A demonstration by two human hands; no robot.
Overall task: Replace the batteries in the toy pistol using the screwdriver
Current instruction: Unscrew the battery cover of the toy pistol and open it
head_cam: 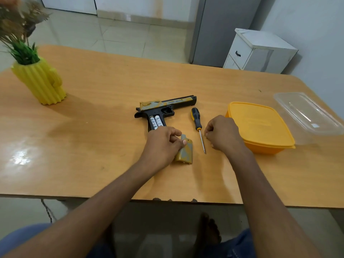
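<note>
On the table, left hand grasping battery cover; right hand clenched.

The toy pistol carries one readable marking: "DESERT EAGLE" in dark capitals on the tan stripe along its slide, with a line of finer print below it that is too small to make out. The two white batteries in the open handle bear dark printing that is too blurred to read.
</note>
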